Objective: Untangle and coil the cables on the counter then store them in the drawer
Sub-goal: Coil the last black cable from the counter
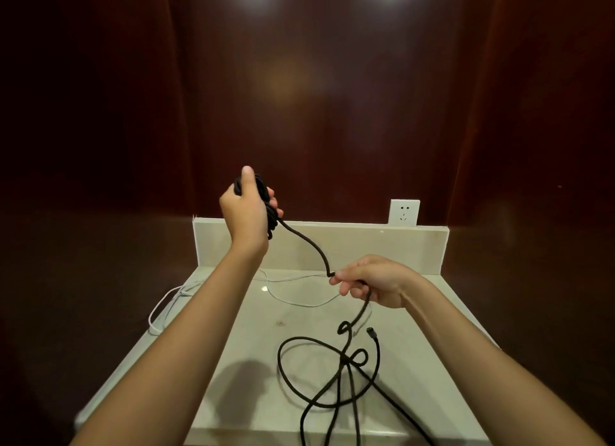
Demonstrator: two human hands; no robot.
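1. Loose black cable (346, 372) lies nearest, sprawled over the counter (233, 329) toward its front right corner, crossing itself in several loops with a small twist near the middle and its plug end (370, 331) just beside that twist.
2. From there the cable rises to the right hand (369, 284), which pinches it between thumb and curled fingers above the right half of the counter.
3. A slack stretch runs up and left to the left hand (248, 209), raised above the back edge and gripping a bundle of coils (266, 202) already wound — thumb over the top, fingers wrapped round.
4. Main risk, as I judge it: pulling more cable up while the twist is unresolved would tighten it into a knot.
5. A second risk is the left hand's grip — each added loop crowds it, and a loosened finger could let the bundle spring apart.
6. A white cable (293, 299) lies across the back of the counter and droops off the left edge; dragging black loops could snag it or pull it off.
7. No drawer is in view.
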